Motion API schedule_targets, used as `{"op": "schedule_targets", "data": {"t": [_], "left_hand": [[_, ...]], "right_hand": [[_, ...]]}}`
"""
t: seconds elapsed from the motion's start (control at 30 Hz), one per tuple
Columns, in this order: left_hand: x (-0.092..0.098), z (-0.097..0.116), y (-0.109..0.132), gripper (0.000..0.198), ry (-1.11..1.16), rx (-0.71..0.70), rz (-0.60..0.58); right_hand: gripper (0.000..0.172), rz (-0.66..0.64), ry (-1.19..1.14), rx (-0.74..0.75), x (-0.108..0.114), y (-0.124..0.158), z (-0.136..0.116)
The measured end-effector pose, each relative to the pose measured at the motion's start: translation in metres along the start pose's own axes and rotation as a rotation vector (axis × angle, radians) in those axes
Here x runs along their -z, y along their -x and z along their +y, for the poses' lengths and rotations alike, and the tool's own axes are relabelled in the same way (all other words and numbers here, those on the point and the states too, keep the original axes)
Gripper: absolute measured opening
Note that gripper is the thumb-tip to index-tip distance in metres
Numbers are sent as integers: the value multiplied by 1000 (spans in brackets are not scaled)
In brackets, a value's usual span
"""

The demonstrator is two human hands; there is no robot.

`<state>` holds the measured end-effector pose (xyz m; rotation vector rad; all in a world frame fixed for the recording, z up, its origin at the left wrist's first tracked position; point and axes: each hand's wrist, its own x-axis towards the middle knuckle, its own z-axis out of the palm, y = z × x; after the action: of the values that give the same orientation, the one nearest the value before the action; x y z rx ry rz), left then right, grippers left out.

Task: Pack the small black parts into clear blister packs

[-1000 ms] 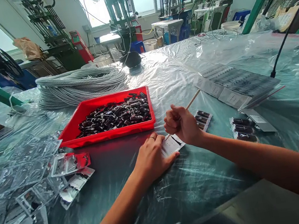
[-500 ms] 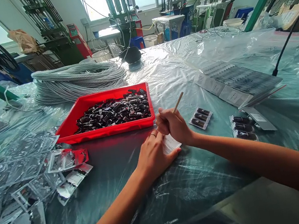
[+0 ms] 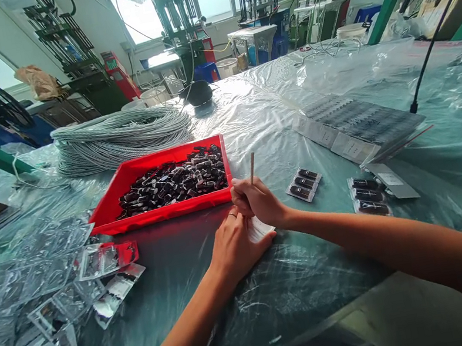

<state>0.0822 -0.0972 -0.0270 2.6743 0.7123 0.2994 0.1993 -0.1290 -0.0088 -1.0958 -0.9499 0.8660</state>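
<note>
My left hand [image 3: 234, 246] lies on the plastic-covered table, fingers stretched forward and thumb spread out to the right. It rests against a small white printed card [image 3: 260, 229], which is partly hidden between both hands. Above the card, my right hand [image 3: 259, 201] is closed around a thin pale-brown stick [image 3: 253, 168] whose upper end points up; its lower end is hidden. A clear pack with three black parts [image 3: 304, 184] lies just right of my right hand. Farther right is another such pack [image 3: 368, 196].
A red bin [image 3: 162, 214] of small black parts stands behind my left hand. Empty clear blister packs [image 3: 30, 280] are heaped at the left. A row of packed cards [image 3: 352, 125] lies at the right. Behind the bin sits a coil of grey cable [image 3: 118, 139].
The stick has swung from leaning right to nearly upright in my right hand. My left hand stays by the card. The whole view has shifted slightly.
</note>
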Motion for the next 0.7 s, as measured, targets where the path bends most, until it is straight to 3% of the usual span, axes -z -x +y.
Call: {"op": "schedule_targets", "data": {"t": [0.13,0.33,0.43,0.53,0.63,0.7], "left_hand": [[0,0,1,43,-20,-1,-2],[1,5,3,37,-21,3,-12],[-1,3,2,37,-12,20,-10],[4,-3,1,51,-6,-5,-8],[17,-10,1,78,-43,-55,-44],[26,-12,2,78,-98,-61,-112]], "right_hand": [[48,-65,-46,-66,3,3,-5],[42,-308,-123,-286,10,16,-21],[44,-418,-91,-309,12,22,-27],[46,-357,-166,-279,18,17,-32],[46,-186,-334,-257,31,7,-36],[46,-76,-401,-235,38,1,-37]]}}
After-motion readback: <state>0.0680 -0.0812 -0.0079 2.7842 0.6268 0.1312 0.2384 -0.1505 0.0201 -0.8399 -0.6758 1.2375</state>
